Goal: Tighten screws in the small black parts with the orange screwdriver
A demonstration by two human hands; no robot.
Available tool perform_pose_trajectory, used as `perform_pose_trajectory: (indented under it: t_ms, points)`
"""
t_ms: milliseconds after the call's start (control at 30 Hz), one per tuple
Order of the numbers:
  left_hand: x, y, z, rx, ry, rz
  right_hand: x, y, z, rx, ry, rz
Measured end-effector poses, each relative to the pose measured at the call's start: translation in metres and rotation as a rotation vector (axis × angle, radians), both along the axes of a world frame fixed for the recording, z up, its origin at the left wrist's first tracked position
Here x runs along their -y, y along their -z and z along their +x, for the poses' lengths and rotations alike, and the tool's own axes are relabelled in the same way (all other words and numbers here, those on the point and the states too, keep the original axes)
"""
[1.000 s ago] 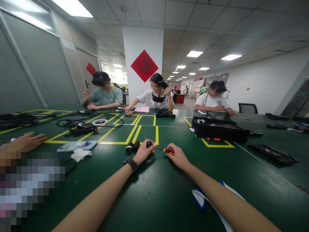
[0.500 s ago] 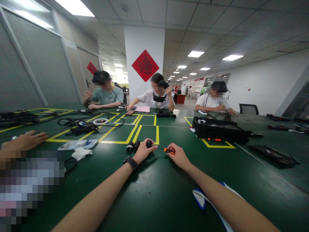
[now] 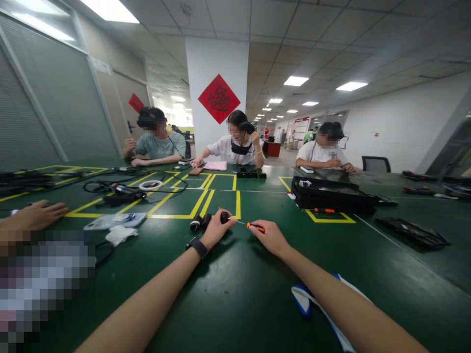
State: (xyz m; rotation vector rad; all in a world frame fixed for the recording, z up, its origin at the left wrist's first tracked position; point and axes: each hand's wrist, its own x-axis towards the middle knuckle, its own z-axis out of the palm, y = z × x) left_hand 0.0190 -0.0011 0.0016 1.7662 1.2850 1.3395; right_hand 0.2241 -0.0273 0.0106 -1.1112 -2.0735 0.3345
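Note:
My left hand (image 3: 216, 230), with a black watch on the wrist, is closed around a small black cylindrical part (image 3: 224, 216) on the green table (image 3: 235, 294). My right hand (image 3: 270, 236) pinches a small screwdriver with an orange handle (image 3: 255, 226); its thin tip points left at the black part. Two more black cylindrical parts (image 3: 198, 223) lie just left of my left hand.
A black tool case (image 3: 333, 194) lies open at the right with another orange screwdriver (image 3: 324, 211) beside it. Cables and a tape ring (image 3: 151, 185) lie at the back left. A neighbour's hand (image 3: 35, 215) rests at the left. Three people sit across the table. A blue-and-white item (image 3: 303, 300) lies under my right forearm.
Almost nothing has moved; both hands stay on the black part and the screwdriver, and the view has shifted slightly.

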Motion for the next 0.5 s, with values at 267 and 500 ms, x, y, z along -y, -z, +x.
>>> perform_pose_trajectory:
  t_ms: [267, 500]
  points:
    - [-0.0011, 0.0011, -0.0010, 0.049, 0.025, -0.015, 0.0003, -0.0006, -0.0009, 0.040, 0.088, 0.095]
    - [-0.0026, 0.0027, -0.0007, 0.070, 0.012, -0.010, 0.0006, 0.0001, -0.0006, 0.022, 0.085, 0.113]
